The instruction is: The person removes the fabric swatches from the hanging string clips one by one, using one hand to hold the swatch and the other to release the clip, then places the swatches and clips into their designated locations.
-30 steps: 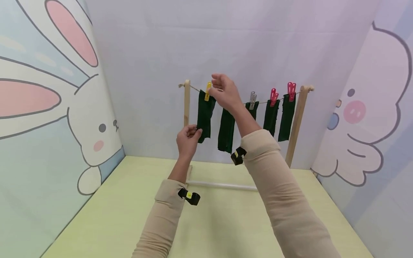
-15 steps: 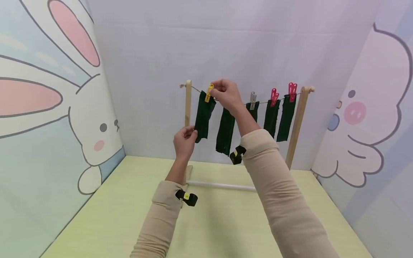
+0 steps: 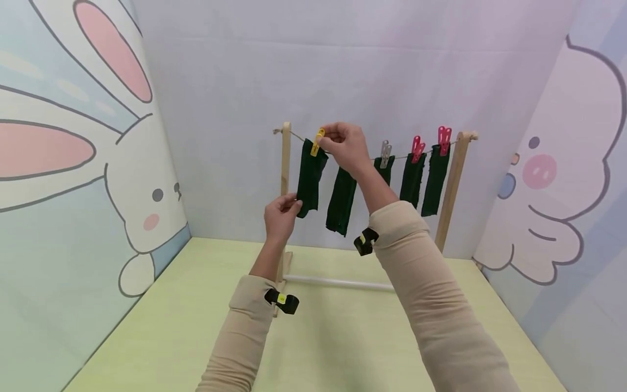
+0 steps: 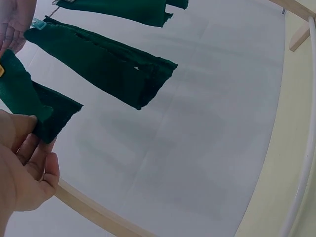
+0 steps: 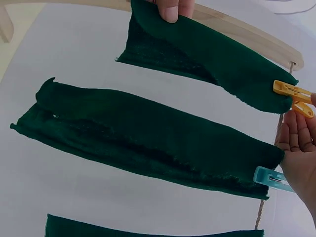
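A dark green cloth strip [image 3: 309, 177] hangs at the left end of a rope line, folded over it. At its top sits a yellow clothespin [image 5: 284, 89] that clips the cloth near the rope. My right hand [image 3: 348, 147] pinches this clothespin between thumb and fingers. Lower down, my left hand [image 3: 281, 218] pinches the bottom left edge of the same cloth; the left wrist view shows the thumb [image 4: 24, 123] on the cloth's face. To the right hangs a second green strip [image 5: 158, 136] with a blue clothespin [image 5: 265, 175], which my right hand hides in the head view.
More green strips hang to the right under a grey clothespin [image 3: 386, 153] and red clothespins [image 3: 444, 140]. Wooden posts [image 3: 286, 158] hold the rope, and a white bar [image 3: 338, 281] joins them low over the pale yellow table [image 3: 352, 337]. Printed cartoon walls enclose the space.
My right hand has come down a little and its fingers have closed round the yellow clothespin, which now tilts more. My left hand has shifted slightly left with the cloth's lower edge.
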Motion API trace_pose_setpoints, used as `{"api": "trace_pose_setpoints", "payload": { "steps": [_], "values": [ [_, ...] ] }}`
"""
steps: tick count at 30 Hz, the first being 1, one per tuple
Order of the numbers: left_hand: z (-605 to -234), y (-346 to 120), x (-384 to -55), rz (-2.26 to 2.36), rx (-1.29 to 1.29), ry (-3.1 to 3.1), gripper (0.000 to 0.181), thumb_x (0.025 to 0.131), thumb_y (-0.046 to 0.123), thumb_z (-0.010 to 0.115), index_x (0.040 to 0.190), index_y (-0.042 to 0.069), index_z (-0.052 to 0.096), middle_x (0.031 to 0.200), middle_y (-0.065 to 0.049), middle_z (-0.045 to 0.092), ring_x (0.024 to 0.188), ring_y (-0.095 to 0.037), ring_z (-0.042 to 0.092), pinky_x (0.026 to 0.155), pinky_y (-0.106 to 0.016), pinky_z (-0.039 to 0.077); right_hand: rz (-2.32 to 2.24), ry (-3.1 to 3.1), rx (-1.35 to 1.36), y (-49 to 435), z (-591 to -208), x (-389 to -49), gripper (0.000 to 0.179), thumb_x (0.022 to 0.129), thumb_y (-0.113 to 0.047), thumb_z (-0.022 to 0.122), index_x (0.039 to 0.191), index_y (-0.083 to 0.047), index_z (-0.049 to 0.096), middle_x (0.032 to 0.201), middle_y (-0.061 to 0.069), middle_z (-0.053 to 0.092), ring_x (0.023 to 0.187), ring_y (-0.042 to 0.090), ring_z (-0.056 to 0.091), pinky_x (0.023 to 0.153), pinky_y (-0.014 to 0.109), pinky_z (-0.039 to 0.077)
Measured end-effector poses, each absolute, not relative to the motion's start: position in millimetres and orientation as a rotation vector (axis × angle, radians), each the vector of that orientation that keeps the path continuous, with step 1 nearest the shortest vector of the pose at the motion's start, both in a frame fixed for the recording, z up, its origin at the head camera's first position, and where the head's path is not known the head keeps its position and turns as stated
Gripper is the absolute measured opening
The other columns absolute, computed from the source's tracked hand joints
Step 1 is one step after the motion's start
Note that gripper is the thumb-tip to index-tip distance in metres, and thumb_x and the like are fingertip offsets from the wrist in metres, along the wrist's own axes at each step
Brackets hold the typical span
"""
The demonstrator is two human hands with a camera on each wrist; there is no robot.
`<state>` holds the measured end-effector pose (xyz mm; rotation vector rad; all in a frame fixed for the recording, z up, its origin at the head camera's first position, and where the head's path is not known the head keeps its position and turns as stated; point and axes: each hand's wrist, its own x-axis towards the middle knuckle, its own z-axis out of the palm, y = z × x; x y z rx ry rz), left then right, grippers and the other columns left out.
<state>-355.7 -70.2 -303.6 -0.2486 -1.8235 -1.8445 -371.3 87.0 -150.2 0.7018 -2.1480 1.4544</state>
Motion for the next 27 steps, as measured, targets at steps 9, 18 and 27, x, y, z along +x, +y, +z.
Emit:
{"api": "trace_pose_setpoints", "payload": {
  "steps": [9,18,27],
  "values": [
    [-305.0,-70.9,-355.3,-1.863,-0.350,-1.896,0.018,0.088,0.008,0.065,0.100,-0.005,0.067,0.092,-0.012,0.062,0.083,-0.020,0.056,0.067,-0.022,0.047,1.427,-2.108,0.666,87.5,-150.1,-371.5,0.019,0.089,-0.010,0.063,0.104,0.001,0.066,0.094,0.011,0.064,0.082,0.018,0.060,0.076,0.025,0.050],
    [-302.3,-69.1,-354.2,-1.906,-0.392,-1.906,0.020,0.090,0.011,0.063,0.100,-0.006,0.065,0.090,-0.012,0.061,0.080,-0.016,0.053,0.067,-0.019,0.047,1.366,-2.013,0.637,89.1,-141.9,-367.5,0.014,0.088,-0.008,0.063,0.096,0.003,0.068,0.088,0.012,0.064,0.078,0.019,0.061,0.071,0.026,0.049],
    [-308.6,-67.6,-350.1,-1.980,-0.483,-1.864,0.020,0.091,0.009,0.061,0.098,-0.009,0.064,0.085,-0.008,0.060,0.075,-0.014,0.055,0.066,-0.022,0.048,1.405,-1.817,0.605,91.9,-134.9,-361.6,0.013,0.086,-0.006,0.065,0.093,0.004,0.069,0.086,0.011,0.066,0.074,0.016,0.059,0.067,0.023,0.048]
  ]
}}
